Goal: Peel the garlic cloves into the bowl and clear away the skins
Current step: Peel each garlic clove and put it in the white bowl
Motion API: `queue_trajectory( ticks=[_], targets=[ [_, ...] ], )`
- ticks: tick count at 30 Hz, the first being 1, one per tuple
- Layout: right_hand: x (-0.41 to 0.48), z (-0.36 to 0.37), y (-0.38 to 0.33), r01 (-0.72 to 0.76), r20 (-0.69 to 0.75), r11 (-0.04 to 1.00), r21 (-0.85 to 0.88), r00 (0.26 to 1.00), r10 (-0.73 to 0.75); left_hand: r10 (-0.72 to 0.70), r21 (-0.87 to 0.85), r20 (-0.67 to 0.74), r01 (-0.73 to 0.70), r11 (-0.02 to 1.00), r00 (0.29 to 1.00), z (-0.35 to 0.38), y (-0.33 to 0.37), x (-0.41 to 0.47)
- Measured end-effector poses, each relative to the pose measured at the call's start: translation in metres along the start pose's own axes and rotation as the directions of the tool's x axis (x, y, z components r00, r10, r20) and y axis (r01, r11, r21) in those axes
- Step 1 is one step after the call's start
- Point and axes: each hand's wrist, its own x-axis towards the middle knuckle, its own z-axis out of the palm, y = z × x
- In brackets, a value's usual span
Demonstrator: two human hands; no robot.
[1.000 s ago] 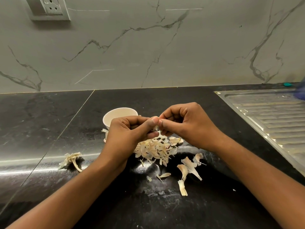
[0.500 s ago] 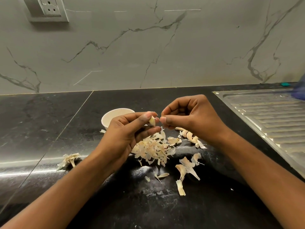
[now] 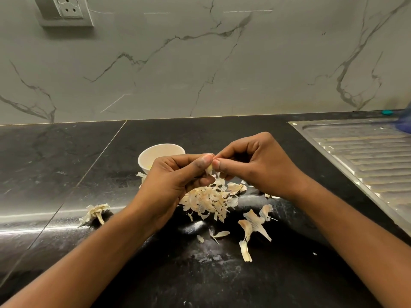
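Pinching one garlic clove (image 3: 209,170): left hand (image 3: 175,182) and right hand (image 3: 253,167), above skin pile (image 3: 209,202); bowl (image 3: 151,155) behind.

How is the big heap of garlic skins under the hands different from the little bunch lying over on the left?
The big heap is many loose thin flakes; the little bunch is one clump with a stalk. The heap lies next to the white bowl; the bunch lies alone, farther left. Both are pale, papery and rest on the black counter.
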Motion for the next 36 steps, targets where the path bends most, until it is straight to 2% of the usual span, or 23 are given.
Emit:
queue_trajectory(
  ticks=[9,16,20,24,28,36],
  targets=[
    [0.000,0.006,-0.001,0.044,-0.050,0.997,-0.064,0.998,-0.047,-0.009,0.046,0.027,0.007,0.999,1.000,0.001,-0.001,-0.001],
    [0.002,-0.005,0.002,0.027,-0.202,0.993,-0.118,0.978,-0.051,-0.040,-0.088,0.054,0.045,0.995,0.998,0.002,0.004,-0.001],
    [0.000,-0.012,0.001,0.027,-0.068,0.998,-0.057,0.997,-0.030,-0.068,-0.124,-0.004,0.067,0.990,0.998,0.002,0.008,-0.001],
    [-0.001,-0.007,0.000,0.022,0.029,0.999,-0.028,0.999,-0.021,-0.042,-0.089,-0.031,0.039,0.995,0.999,-0.001,0.008,-0.001],
    [-0.001,-0.005,0.000,-0.009,0.036,1.000,0.027,0.999,0.008,-0.007,-0.110,-0.038,0.002,0.994,0.999,-0.004,0.007,0.000],
    [0.002,0.002,0.005,0.029,-0.007,0.999,-0.032,1.000,-0.029,-0.021,-0.151,-0.024,0.017,0.988,0.999,-0.002,0.009,0.000]
  ],
)
